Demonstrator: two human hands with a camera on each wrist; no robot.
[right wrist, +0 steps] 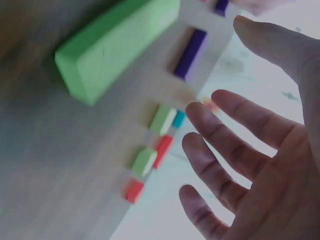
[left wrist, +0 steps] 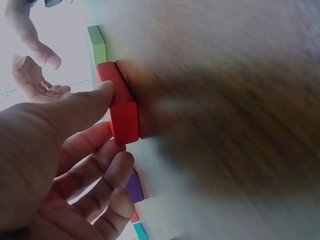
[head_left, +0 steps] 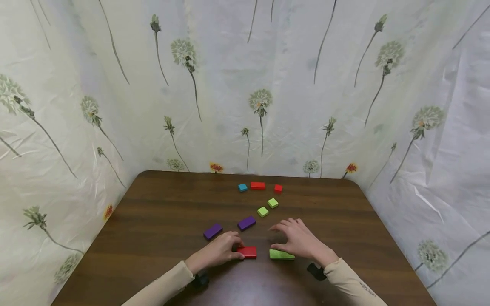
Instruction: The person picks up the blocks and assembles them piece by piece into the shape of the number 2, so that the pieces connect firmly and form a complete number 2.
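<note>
My left hand [head_left: 220,252] pinches a long red block [head_left: 249,252] between thumb and fingers, low at the tabletop. In the left wrist view the thumb lies along one side of the red block [left wrist: 120,105], and the other fingers curl loosely behind it. To its right, a long light green block [head_left: 281,254] lies on the table. My right hand [head_left: 298,239] hovers over that block with fingers spread and holds nothing. The right wrist view shows the green block [right wrist: 115,47] apart from the fingertips.
Beyond the hands lie two purple blocks [head_left: 246,223], then two small green blocks [head_left: 263,211]. Near the far edge of the brown table [head_left: 172,199] sit a small blue block [head_left: 243,187], a red block [head_left: 257,185] and a small red block [head_left: 278,188]. A flower-printed curtain [head_left: 226,85] surrounds the table.
</note>
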